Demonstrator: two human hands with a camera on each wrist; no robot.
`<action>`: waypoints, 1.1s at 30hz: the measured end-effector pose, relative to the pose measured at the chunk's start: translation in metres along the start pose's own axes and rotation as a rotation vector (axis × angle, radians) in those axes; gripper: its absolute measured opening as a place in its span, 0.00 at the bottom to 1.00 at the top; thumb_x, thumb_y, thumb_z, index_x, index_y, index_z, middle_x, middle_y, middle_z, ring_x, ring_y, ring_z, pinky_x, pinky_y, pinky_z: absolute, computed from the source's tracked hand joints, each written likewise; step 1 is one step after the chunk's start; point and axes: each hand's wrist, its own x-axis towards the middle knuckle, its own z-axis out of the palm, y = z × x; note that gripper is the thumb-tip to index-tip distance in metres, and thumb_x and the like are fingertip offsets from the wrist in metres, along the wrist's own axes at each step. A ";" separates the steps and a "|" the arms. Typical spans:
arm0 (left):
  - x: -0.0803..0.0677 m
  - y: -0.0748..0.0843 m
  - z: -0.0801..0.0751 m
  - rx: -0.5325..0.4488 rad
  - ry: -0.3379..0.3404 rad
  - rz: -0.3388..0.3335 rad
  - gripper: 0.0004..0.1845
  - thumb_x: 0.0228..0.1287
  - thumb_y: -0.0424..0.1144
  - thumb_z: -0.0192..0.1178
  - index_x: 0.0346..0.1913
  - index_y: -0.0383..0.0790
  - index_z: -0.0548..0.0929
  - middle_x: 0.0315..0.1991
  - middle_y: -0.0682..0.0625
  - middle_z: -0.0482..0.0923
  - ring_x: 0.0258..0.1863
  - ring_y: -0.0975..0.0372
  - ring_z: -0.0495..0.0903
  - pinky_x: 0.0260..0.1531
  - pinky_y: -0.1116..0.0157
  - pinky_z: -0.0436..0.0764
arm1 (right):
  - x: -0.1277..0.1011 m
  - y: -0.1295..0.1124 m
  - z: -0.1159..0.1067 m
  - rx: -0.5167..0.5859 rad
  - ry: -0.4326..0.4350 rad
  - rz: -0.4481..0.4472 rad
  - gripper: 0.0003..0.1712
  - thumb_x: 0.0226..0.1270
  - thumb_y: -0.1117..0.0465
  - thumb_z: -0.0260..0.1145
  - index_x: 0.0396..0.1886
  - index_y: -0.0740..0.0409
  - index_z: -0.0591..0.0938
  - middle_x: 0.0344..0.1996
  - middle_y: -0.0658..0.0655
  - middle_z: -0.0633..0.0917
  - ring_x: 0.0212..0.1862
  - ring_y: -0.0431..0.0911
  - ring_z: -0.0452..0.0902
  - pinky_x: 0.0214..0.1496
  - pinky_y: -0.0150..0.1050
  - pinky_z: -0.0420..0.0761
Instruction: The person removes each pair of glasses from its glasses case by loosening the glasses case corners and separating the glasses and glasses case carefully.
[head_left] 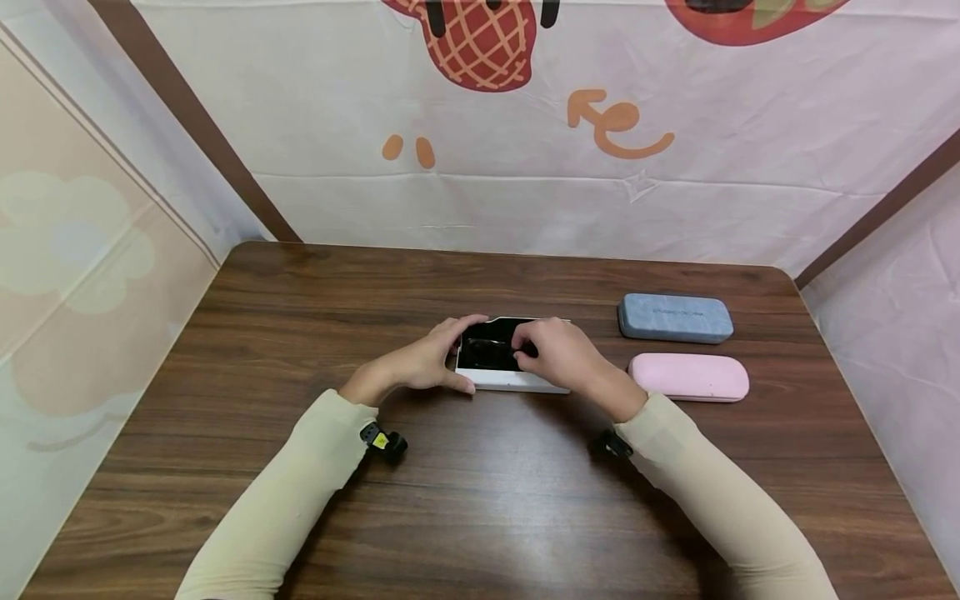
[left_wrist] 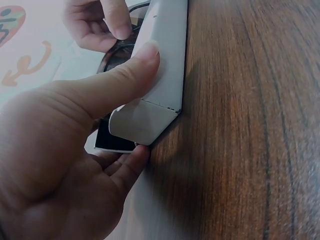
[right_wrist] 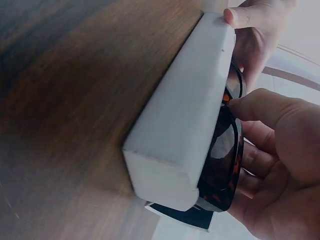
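A white open glasses case [head_left: 517,382] with a black lining lies on the wooden table in front of me. My left hand [head_left: 422,360] grips its left end, thumb on the front wall and fingers round the far side. Tortoiseshell sunglasses [right_wrist: 223,155] with dark lenses sit partly inside the case, rising above its front wall in the right wrist view. My right hand [head_left: 561,352] pinches them near the bridge, with the thumb on the near side and curled fingers behind. In the left wrist view, the left thumb presses the white wall [left_wrist: 167,60].
Right of the white case, a pink glasses case [head_left: 690,377] lies shut on the table [head_left: 525,500]. Behind it is a blue glasses case [head_left: 675,318], also shut. A printed white cloth [head_left: 487,212] hangs along the table's far edge.
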 end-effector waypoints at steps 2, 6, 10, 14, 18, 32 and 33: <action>0.000 0.000 0.000 -0.004 -0.001 -0.004 0.56 0.56 0.42 0.78 0.81 0.49 0.52 0.67 0.39 0.62 0.63 0.50 0.62 0.64 0.46 0.65 | -0.001 -0.001 -0.002 -0.005 0.003 -0.006 0.02 0.67 0.62 0.69 0.37 0.54 0.87 0.32 0.48 0.86 0.28 0.39 0.75 0.34 0.40 0.78; 0.000 -0.001 0.001 -0.004 0.005 0.004 0.56 0.56 0.42 0.78 0.81 0.48 0.52 0.68 0.38 0.61 0.65 0.48 0.61 0.65 0.44 0.64 | -0.002 -0.003 -0.005 -0.025 0.009 -0.016 0.02 0.67 0.62 0.69 0.37 0.54 0.87 0.32 0.49 0.86 0.29 0.39 0.76 0.35 0.40 0.78; -0.001 -0.002 0.001 0.000 0.011 0.020 0.55 0.55 0.42 0.78 0.80 0.47 0.53 0.68 0.37 0.61 0.67 0.47 0.61 0.66 0.43 0.64 | -0.003 -0.005 -0.009 -0.018 -0.001 -0.015 0.02 0.67 0.62 0.69 0.37 0.54 0.87 0.32 0.49 0.86 0.28 0.39 0.75 0.35 0.40 0.78; 0.000 -0.003 0.001 -0.001 0.017 0.024 0.55 0.55 0.42 0.79 0.80 0.47 0.53 0.67 0.37 0.63 0.64 0.48 0.63 0.64 0.45 0.65 | -0.006 -0.007 -0.014 0.003 -0.002 -0.005 0.03 0.67 0.62 0.69 0.38 0.54 0.87 0.32 0.49 0.86 0.27 0.38 0.75 0.34 0.40 0.78; 0.000 -0.003 0.001 -0.004 0.018 0.021 0.56 0.55 0.42 0.79 0.80 0.48 0.53 0.66 0.38 0.63 0.60 0.49 0.65 0.62 0.47 0.67 | -0.008 -0.009 -0.019 0.017 0.009 -0.005 0.03 0.67 0.62 0.69 0.38 0.55 0.87 0.32 0.49 0.87 0.28 0.39 0.76 0.36 0.41 0.78; -0.002 0.001 0.000 -0.019 0.027 0.031 0.55 0.53 0.40 0.80 0.80 0.47 0.55 0.64 0.37 0.64 0.62 0.48 0.65 0.64 0.45 0.66 | -0.010 -0.011 -0.024 0.053 0.062 -0.024 0.02 0.64 0.63 0.69 0.36 0.55 0.86 0.30 0.47 0.86 0.30 0.39 0.77 0.38 0.43 0.79; -0.002 0.001 0.000 -0.020 0.027 0.034 0.55 0.53 0.40 0.80 0.79 0.47 0.55 0.64 0.37 0.64 0.62 0.48 0.65 0.64 0.46 0.66 | -0.011 -0.012 -0.025 0.054 0.058 -0.024 0.02 0.64 0.63 0.70 0.36 0.55 0.86 0.30 0.47 0.86 0.30 0.39 0.76 0.37 0.42 0.79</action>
